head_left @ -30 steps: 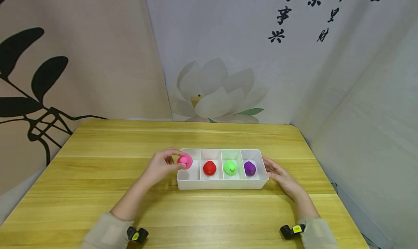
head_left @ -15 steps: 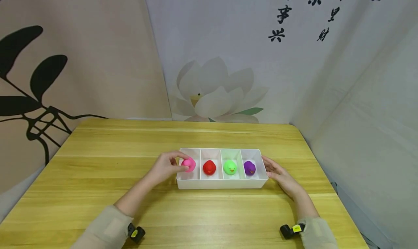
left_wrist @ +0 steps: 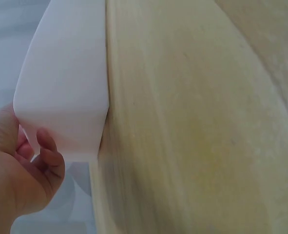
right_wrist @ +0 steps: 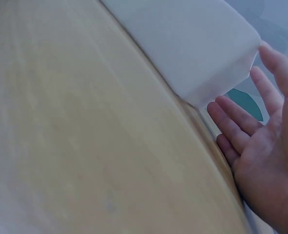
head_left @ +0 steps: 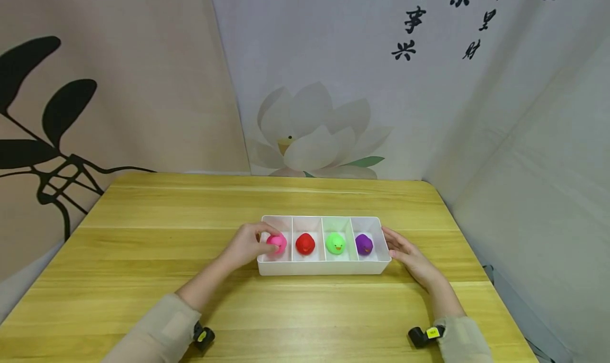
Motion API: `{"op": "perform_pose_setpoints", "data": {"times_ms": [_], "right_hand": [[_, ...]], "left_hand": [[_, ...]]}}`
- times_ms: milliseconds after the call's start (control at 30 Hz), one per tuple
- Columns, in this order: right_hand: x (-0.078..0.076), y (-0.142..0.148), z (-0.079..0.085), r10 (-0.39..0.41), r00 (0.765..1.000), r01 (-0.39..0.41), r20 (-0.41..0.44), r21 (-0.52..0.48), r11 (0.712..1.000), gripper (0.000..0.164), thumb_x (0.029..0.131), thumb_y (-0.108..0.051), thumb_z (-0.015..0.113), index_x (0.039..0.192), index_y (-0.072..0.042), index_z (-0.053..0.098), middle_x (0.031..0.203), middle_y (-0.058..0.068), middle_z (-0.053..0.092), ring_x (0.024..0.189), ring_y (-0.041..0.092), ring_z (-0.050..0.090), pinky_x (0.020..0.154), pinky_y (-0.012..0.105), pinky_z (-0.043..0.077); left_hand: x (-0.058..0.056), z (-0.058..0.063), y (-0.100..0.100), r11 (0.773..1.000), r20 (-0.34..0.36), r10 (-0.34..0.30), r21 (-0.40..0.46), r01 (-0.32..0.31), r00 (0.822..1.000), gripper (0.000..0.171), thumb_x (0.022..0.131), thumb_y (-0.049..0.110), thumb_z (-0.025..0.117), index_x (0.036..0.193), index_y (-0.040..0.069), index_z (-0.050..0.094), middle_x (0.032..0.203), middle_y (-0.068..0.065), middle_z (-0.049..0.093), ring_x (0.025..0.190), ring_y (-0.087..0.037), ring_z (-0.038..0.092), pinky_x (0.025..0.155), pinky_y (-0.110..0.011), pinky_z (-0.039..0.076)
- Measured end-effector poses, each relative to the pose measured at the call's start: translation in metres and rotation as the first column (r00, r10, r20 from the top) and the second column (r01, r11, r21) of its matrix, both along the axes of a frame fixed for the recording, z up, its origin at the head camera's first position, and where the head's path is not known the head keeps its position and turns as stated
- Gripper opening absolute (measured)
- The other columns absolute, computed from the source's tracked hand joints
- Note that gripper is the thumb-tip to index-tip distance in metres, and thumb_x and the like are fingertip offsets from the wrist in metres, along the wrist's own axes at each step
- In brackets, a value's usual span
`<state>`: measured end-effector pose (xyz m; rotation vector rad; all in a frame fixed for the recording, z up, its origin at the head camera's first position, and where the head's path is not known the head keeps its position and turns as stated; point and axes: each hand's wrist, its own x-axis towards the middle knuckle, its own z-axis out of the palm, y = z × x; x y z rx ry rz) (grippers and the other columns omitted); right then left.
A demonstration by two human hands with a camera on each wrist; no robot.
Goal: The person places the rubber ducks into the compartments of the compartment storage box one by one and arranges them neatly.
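Observation:
A white divided box (head_left: 324,268) lies lengthwise on the table. In its leftmost compartment is a pink rubber duck (head_left: 276,242), which my left hand (head_left: 248,245) pinches between thumb and fingers. A red rubber duck (head_left: 305,244), a green one (head_left: 335,243) and a purple one (head_left: 364,244) sit in the other compartments, one each. At the box's right end, my right hand (head_left: 412,257) touches the wall with its fingers fairly straight. The left wrist view shows the left hand (left_wrist: 24,168) over the box's end; the duck is hidden there.
The wooden table (head_left: 324,315) extends around the box on all sides. Behind it hangs a pale cloth backdrop (head_left: 324,61) with a printed flower and characters. A black wrist camera (head_left: 203,336) is on the left sleeve, another wrist camera (head_left: 425,336) on the right.
My left hand has moved a little right and down, bringing the pink duck from the box's left rim into the leftmost compartment. The right hand stays in place.

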<state>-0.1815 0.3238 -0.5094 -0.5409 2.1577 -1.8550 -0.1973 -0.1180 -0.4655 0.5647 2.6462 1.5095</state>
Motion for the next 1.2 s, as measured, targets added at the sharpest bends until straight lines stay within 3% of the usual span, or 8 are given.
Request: {"op": "perform_pose_setpoints", "data": {"times_ms": [200, 433, 700, 1200], "right_hand": [[-0.001, 0.001, -0.002, 0.011, 1.0, -0.011, -0.011, 0.003, 1.0, 0.055, 0.1, -0.007, 0.046, 0.151, -0.005, 0.025, 0.148, 0.029, 0.027, 0.126, 0.006, 0.041, 0.098, 0.019, 0.032], [0.0, 0.001, -0.002, -0.014, 1.0, 0.013, 0.016, 0.018, 1.0, 0.056, 0.1, -0.009, 0.048, 0.151, -0.008, 0.026, 0.149, 0.024, 0.028, 0.126, 0.005, 0.04, 0.098, 0.019, 0.031], [0.001, 0.001, 0.0, 0.005, 1.0, -0.005, -0.013, 0.011, 1.0, 0.055, 0.1, -0.009, 0.047, 0.151, -0.007, 0.026, 0.149, 0.027, 0.027, 0.128, 0.009, 0.039, 0.098, 0.02, 0.032], [0.002, -0.001, 0.001, -0.004, 1.0, 0.004, 0.002, 0.003, 1.0, 0.056, 0.1, -0.008, 0.047, 0.151, -0.005, 0.024, 0.149, 0.027, 0.026, 0.126, 0.005, 0.041, 0.098, 0.018, 0.033]], "left_hand": [[-0.003, 0.0, 0.002, 0.999, -0.009, -0.003, -0.05, 0.003, 1.0, 0.022, 0.072, 0.005, 0.083, 0.091, 0.011, 0.075, 0.089, 0.003, 0.068, 0.068, -0.02, 0.047, 0.058, -0.029, 0.04], [-0.006, 0.007, 0.007, 0.982, -0.018, -0.042, -0.186, 0.038, 0.999, 0.019, 0.071, 0.007, 0.084, 0.087, 0.013, 0.075, 0.091, 0.002, 0.067, 0.093, -0.025, 0.059, 0.081, -0.04, 0.047], [-0.006, 0.013, 0.012, 0.963, 0.021, -0.006, -0.269, 0.012, 1.0, 0.02, 0.07, 0.005, 0.085, 0.084, 0.012, 0.074, 0.086, 0.004, 0.066, 0.089, -0.024, 0.058, 0.077, -0.036, 0.047], [-0.004, 0.017, 0.014, 0.95, 0.047, 0.02, -0.312, -0.005, 0.999, 0.02, 0.069, 0.007, 0.085, 0.083, 0.014, 0.072, 0.085, 0.004, 0.063, 0.085, -0.019, 0.055, 0.074, -0.036, 0.046]]}}
